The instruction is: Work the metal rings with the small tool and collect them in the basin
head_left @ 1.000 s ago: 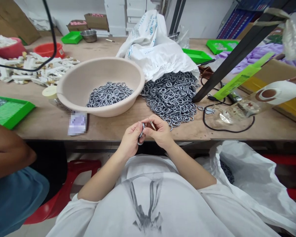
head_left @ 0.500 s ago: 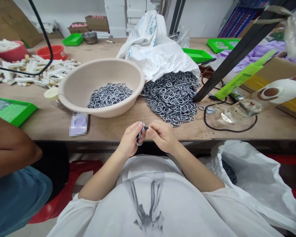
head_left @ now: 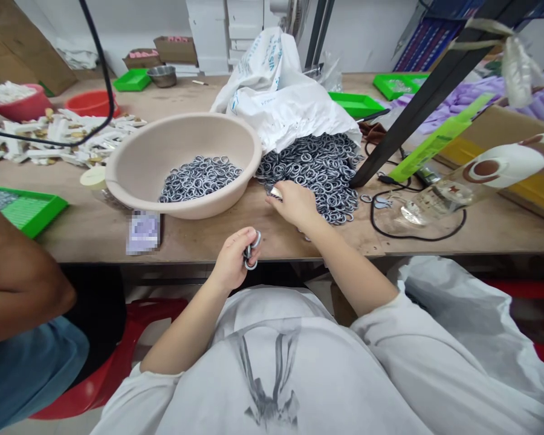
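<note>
My left hand (head_left: 232, 258) is closed around a few grey rings (head_left: 252, 257) just past the table's front edge. Farther forward, my right hand (head_left: 295, 202) grips a small tool with a pale handle (head_left: 276, 193) and a dark tip; its exact kind is hard to make out. That hand is at the near left side of a heap of grey rings (head_left: 329, 175), which spills from a white sack (head_left: 285, 112). Left of the heap stands a large beige basin (head_left: 185, 208) with many similar rings inside.
A slanting black post (head_left: 403, 109) rises right of the heap, near a clear bottle (head_left: 444, 196) and a black cable (head_left: 417, 240). White parts (head_left: 49, 136) lie at the far left, behind a green tray (head_left: 31, 208). A co-worker's arm (head_left: 22, 272) is at left.
My hands have separated. The right one has moved forward to the heap with the pale-handled tool, while the left has shifted slightly left, still holding rings.
</note>
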`<move>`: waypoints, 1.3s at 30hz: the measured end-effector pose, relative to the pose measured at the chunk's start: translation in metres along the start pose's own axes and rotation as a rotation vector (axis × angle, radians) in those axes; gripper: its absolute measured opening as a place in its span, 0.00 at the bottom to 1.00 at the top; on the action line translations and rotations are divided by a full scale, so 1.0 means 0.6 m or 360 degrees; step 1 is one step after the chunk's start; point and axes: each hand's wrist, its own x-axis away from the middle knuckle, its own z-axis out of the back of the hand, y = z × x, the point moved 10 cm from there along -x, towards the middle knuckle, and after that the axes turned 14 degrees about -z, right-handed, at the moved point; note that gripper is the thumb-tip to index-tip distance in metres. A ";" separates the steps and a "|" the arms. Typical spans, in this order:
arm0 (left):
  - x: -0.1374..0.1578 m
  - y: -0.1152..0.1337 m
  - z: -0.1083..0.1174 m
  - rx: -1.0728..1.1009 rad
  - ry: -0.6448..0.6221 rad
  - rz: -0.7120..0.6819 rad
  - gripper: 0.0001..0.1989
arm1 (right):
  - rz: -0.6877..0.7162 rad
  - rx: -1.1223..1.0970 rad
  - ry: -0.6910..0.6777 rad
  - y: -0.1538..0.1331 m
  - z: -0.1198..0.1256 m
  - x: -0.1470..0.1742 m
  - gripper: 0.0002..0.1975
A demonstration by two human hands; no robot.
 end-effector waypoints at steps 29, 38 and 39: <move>-0.015 -0.021 0.028 -0.0073 0.0126 0.0003 0.21 | 0.0356 -0.1993 -0.0656 -0.044 -0.017 0.126 0.19; -0.007 -0.022 0.008 0.0011 0.0113 0.0149 0.22 | 0.0214 -0.1691 -0.0384 -0.027 0.005 0.122 0.26; -0.007 -0.023 0.009 0.0023 0.0123 0.0164 0.22 | 0.0291 -0.1512 -0.0275 -0.028 0.020 0.128 0.25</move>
